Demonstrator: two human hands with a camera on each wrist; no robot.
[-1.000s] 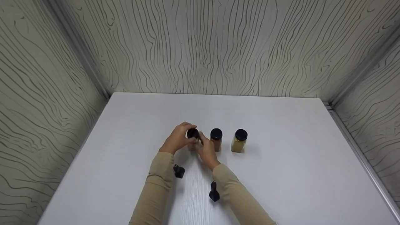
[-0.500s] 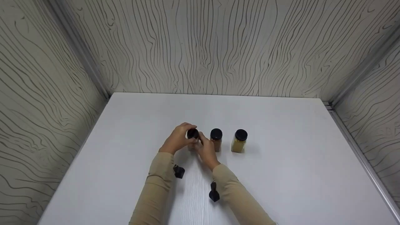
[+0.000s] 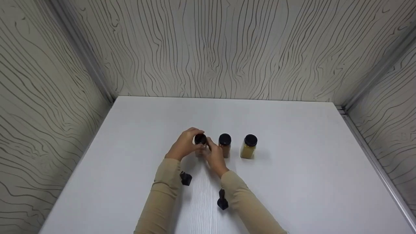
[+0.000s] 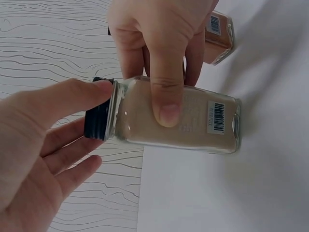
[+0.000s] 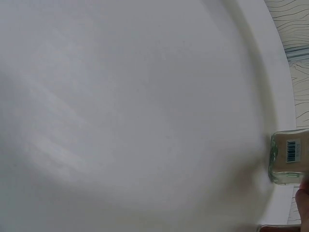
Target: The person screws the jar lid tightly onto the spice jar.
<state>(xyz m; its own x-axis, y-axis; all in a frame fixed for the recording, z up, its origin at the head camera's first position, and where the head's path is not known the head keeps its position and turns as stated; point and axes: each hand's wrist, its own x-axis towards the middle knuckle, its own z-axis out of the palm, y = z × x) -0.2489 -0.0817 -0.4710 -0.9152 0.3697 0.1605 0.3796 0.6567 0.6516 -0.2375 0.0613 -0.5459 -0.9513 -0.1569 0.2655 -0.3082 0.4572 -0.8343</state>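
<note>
A square glass spice jar (image 4: 198,137) of beige powder stands upright on the white table, leftmost of three. My left hand (image 3: 184,145) pinches its black lid (image 4: 98,118), thumb on one side; the other fingers are partly hidden behind the lid in the left wrist view. Lower down, my right hand (image 3: 216,160) grips the glass body, its thumb laid along the jar's face. Only the jar's labelled bottom end and a bit of my right hand (image 5: 303,208) show at the right wrist view's edge.
Just right of my right hand stands a jar of reddish-brown powder (image 3: 225,140). Farther right is a jar of yellow powder (image 3: 248,150). Both wear black lids. The white table (image 3: 308,156) meets wood-patterned walls (image 3: 208,48) at the back and sides.
</note>
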